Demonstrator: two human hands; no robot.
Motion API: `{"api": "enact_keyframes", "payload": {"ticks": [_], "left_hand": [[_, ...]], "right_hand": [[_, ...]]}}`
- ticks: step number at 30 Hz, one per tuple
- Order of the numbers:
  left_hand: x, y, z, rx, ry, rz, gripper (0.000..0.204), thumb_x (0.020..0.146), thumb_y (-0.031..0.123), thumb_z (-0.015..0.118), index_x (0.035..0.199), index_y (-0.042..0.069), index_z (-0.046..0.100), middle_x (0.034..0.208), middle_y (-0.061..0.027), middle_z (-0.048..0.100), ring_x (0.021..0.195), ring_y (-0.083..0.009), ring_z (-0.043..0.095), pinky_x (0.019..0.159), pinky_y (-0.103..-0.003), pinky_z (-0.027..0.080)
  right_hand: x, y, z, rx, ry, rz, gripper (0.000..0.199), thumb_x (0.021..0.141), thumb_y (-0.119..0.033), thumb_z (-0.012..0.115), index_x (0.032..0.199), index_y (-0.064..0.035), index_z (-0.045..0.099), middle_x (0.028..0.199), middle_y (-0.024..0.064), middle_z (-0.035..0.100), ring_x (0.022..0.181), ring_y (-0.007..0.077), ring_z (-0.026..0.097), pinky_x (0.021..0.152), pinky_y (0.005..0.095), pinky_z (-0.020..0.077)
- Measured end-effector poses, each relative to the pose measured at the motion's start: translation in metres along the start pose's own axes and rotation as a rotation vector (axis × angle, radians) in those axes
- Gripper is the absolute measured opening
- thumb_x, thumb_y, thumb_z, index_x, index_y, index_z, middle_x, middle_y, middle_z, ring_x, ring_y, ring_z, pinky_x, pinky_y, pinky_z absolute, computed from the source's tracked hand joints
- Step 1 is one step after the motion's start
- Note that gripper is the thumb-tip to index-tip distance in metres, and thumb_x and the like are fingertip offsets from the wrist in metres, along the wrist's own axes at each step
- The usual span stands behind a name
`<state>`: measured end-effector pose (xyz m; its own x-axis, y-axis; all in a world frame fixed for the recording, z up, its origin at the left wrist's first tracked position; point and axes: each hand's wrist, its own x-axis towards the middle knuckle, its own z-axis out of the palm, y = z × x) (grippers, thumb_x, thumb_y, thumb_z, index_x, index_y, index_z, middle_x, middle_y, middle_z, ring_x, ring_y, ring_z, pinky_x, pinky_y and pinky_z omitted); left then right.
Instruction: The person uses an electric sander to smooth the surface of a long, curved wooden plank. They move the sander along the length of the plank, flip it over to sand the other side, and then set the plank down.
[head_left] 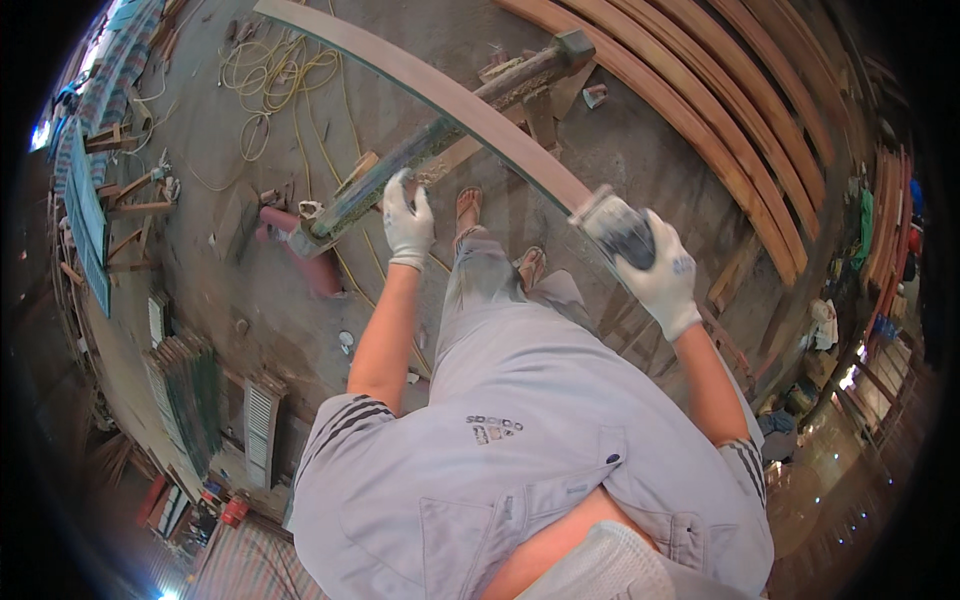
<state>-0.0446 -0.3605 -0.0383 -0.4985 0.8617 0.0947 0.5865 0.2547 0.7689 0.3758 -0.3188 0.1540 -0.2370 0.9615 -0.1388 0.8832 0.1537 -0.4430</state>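
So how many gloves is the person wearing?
2. A white glove on the left hand, resting on the green beam; another on the right hand, pressing a grey sanding block on the long curved plank.

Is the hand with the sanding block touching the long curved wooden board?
Cannot tell. In the head view the right hand grips a sanding block lying over the curved board; the glove itself seems clear of the wood.
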Motion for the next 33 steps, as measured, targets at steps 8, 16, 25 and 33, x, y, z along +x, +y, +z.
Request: {"api": "enact_keyframes", "payload": {"ticks": [8,16,25,33], "left_hand": [[0.136,0.121,-0.034,-0.335,-0.108,0.398,0.04,0.107,0.01,0.069,0.145,-0.001,0.069,0.15,-0.0213,0.069,0.141,-0.0393,0.066,0.119,-0.046,0.051],[0.307,0.114,-0.025,-0.159,-0.44,0.295,0.04,0.114,0.038,0.058,0.124,0.01,0.085,0.114,-0.0138,0.085,0.106,-0.03,0.082,0.096,-0.041,0.061],[0.142,0.203,0.03,-0.015,-0.421,0.476,0.033,0.104,0.033,0.068,0.118,0.006,0.08,0.111,-0.0189,0.08,0.103,-0.0395,0.077,0.093,-0.049,0.06],[-0.042,0.217,0.093,-0.162,-0.931,0.705,0.083,0.106,0.053,0.064,0.167,-0.001,0.049,0.174,-0.0292,0.046,0.166,-0.0468,0.038,0.139,-0.067,0.018]], "right_hand": [[0.187,-0.152,0.06,0.054,-0.012,-0.176,0.069,0.087,-0.034,0.085,0.148,-0.0144,0.063,0.126,0.0208,0.075,0.114,0.0413,0.078,0.095,0.0525,0.0633],[0.303,-0.277,0.118,-0.025,-0.109,-0.144,0.051,0.097,-0.038,0.072,0.138,-0.0076,0.07,0.131,0.0204,0.074,0.118,0.0375,0.079,0.099,0.0517,0.0637],[0.162,-0.147,0.068,0.039,-0.158,0.046,0.055,0.092,-0.05,0.081,0.128,-0.0089,0.069,0.122,0.0194,0.076,0.106,0.0372,0.082,0.087,0.0516,0.0663],[-0.044,-0.006,-0.005,0.086,0.039,0.241,0.077,0.083,-0.02,0.096,0.151,-0.0051,0.063,0.139,0.0178,0.072,0.127,0.0362,0.074,0.106,0.0449,0.0605]]}}
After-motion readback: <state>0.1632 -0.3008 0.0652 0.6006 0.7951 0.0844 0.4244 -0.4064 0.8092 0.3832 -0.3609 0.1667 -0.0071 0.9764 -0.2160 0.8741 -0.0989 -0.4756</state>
